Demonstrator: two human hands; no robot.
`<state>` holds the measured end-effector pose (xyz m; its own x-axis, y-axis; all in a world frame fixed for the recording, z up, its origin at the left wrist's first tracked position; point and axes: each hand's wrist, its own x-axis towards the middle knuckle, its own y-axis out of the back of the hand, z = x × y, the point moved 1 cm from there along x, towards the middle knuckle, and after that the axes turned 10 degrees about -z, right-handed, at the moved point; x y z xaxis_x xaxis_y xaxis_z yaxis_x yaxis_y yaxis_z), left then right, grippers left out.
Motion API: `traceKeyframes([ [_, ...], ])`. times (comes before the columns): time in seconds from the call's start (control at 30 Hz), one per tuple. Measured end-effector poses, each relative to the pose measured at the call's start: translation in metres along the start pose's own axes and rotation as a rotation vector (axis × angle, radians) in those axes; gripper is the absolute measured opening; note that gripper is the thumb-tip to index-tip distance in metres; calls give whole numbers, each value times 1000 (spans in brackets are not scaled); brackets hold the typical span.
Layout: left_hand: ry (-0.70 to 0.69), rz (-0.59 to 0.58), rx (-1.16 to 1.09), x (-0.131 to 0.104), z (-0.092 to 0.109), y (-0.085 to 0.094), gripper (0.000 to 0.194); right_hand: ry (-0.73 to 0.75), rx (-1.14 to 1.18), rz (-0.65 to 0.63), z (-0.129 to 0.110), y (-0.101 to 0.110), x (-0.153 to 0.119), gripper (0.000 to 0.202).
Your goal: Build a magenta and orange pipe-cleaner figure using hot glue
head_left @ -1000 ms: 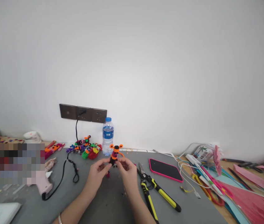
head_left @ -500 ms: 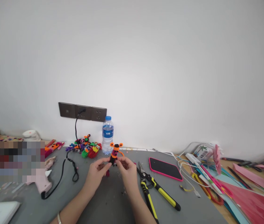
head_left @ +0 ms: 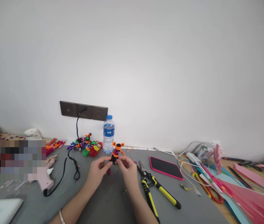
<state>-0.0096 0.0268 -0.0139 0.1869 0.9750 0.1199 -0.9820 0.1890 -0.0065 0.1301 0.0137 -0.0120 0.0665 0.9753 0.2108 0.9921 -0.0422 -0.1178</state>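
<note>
Your left hand [head_left: 95, 171], thumb and fingers clamped on the base of a small orange-and-black figure [head_left: 116, 153], could bend its soft-looking body by pressing unevenly against your right hand [head_left: 128, 169], pinching the other side. The figure stands roughly upright between your fingertips, head above them, while yellow-handled pliers [head_left: 168, 195] lie just beyond your right hand, within nudging reach of a swinging wrist.

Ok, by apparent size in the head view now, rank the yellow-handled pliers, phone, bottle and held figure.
1. Yellow-handled pliers
2. Phone and bottle: too close to rank
3. Held figure, its lower part partly covered
</note>
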Motion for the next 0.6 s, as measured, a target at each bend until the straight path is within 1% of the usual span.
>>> traceKeyframes([
  [0.17,14,-10,3,1,-2,2,39,7,-2,-10,-1,0,0,20],
  [0.4,-11,-6,21,3,-3,5,39,9,-38,-39,-5,0,0,21],
  [0.6,-15,-12,-4,5,-7,5,41,-6,-22,-1,-4,-2,0,20],
])
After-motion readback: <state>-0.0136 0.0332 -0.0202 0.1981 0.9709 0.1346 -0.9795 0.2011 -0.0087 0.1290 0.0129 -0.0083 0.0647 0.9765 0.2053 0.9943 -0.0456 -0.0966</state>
